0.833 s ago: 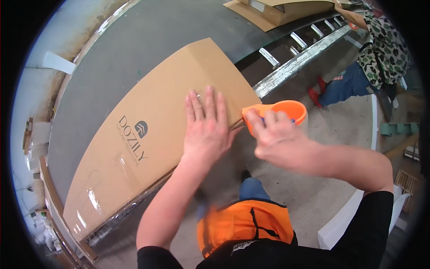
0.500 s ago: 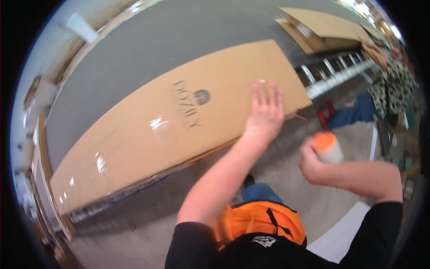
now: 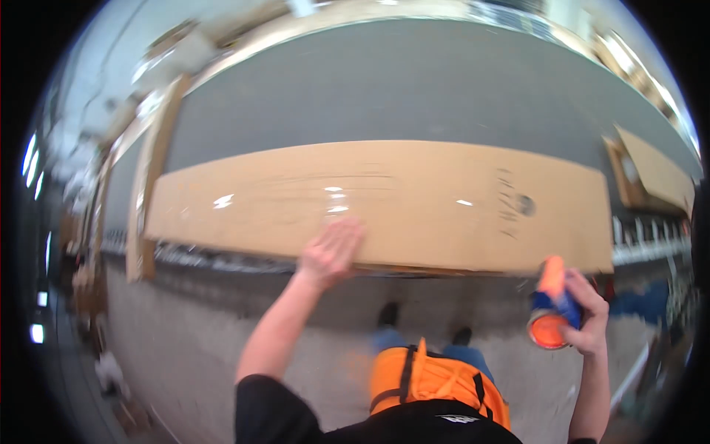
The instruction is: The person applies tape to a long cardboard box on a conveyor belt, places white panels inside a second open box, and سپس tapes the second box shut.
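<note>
Pressing left hand [image 3: 330,253] flat, fingers spread, on near edge of long flat carton [image 3: 384,203] lying on grey tabletop [image 3: 414,89]. Right hand [image 3: 584,318] gripping orange tape dispenser [image 3: 551,307], closed around it. Carton looking stiff, light, tape-slick; best held at edges.

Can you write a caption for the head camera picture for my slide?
Left hand rests flat on a long cardboard box while the right hand holds an orange tape dispenser beside it.

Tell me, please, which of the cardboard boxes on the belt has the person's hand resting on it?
The long flat box in the middle, under the left hand.
</note>
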### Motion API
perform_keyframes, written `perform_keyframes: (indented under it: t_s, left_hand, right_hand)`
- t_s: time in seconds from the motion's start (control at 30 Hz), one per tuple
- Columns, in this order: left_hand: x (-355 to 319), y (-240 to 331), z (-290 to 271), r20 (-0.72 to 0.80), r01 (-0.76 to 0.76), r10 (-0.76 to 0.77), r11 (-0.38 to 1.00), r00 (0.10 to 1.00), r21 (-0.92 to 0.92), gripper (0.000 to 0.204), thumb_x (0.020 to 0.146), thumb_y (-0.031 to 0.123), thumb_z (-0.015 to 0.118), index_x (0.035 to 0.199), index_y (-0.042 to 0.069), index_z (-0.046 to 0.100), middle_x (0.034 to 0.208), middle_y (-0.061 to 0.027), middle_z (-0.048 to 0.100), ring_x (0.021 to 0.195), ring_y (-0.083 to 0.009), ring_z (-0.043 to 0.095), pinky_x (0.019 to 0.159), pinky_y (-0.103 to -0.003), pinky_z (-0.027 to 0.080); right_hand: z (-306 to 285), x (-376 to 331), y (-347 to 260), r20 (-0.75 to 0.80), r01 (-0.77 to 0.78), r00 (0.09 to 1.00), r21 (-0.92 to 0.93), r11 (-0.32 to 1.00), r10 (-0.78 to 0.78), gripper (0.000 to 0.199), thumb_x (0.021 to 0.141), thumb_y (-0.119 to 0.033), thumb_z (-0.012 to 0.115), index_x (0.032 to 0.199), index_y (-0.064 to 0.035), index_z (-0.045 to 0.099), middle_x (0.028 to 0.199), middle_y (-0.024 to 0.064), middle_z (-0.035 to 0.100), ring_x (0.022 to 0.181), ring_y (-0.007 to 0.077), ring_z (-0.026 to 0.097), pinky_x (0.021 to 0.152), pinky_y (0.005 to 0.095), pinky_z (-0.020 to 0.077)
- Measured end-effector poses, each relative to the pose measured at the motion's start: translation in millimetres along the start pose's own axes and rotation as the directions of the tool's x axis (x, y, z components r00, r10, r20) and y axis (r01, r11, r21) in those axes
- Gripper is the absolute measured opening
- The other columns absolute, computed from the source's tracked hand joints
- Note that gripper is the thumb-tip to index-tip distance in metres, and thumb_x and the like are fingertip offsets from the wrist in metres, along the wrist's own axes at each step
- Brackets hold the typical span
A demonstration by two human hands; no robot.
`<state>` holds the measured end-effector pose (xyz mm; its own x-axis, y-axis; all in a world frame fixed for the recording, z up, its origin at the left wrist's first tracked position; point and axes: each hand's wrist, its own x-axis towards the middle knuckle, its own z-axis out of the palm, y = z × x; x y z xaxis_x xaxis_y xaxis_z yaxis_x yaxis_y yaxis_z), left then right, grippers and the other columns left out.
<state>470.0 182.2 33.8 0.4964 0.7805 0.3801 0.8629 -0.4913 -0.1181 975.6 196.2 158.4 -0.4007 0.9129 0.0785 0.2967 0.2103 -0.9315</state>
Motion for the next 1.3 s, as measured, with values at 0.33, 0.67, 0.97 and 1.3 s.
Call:
perform_keyframes:
  t_s: [0.33,0.67,0.97,1.3]
  left_hand:
    - [-250,-299,3,-0.488,0.916,-0.794,-0.208,-0.362,-0.342,0.107,0.087,0.047,0.071,0.152,-0.01,0.008,0.154,-0.0331,0.027,0.144,-0.0418,0.029,0.12,-0.05,0.021]
    - [-198,-215,-2,0.009,0.361,-0.937,-0.142,-0.348,-0.922,0.078,0.094,0.023,0.065,0.153,0.004,0.017,0.152,-0.0196,0.036,0.133,-0.0329,0.045,0.11,-0.047,0.04]
    - [-99,-276,33,0.216,0.289,-0.938,-0.292,-0.27,-0.912,0.095,0.089,0.021,0.07,0.152,-0.005,0.005,0.142,-0.0264,0.044,0.114,-0.0332,0.057,0.094,-0.048,0.054]
    - [-76,-117,17,0.318,0.39,-0.891,-0.181,0.323,-0.903,0.085,0.094,0.017,0.068,0.155,-0.003,0.013,0.155,-0.0243,0.033,0.138,-0.0301,0.042,0.11,-0.04,0.04]
  right_hand:
    - [98,45,97,-0.145,-0.183,0.904,0.719,0.671,0.402,0.058,0.074,-0.014,0.059,0.128,0.0048,0.055,0.117,0.0154,0.065,0.107,0.0276,0.064,0.097,0.0395,0.0506]
    - [132,53,56,-0.142,-0.242,0.867,0.718,0.653,0.477,0.045,0.077,-0.023,0.062,0.113,0.0042,0.062,0.108,0.0163,0.068,0.098,0.0283,0.067,0.089,0.0403,0.0549]
    - [227,131,13,-0.177,-0.136,0.862,0.822,0.554,0.475,0.044,0.08,-0.011,0.067,0.122,0.0009,0.059,0.107,0.0144,0.066,0.095,0.0265,0.067,0.082,0.0386,0.0565]
    - [268,178,5,-0.176,-0.32,0.934,-0.016,0.947,0.312,0.068,0.071,-0.047,0.079,0.127,-0.0101,0.067,0.123,0.0141,0.066,0.119,0.0296,0.059,0.104,0.0386,0.0435]
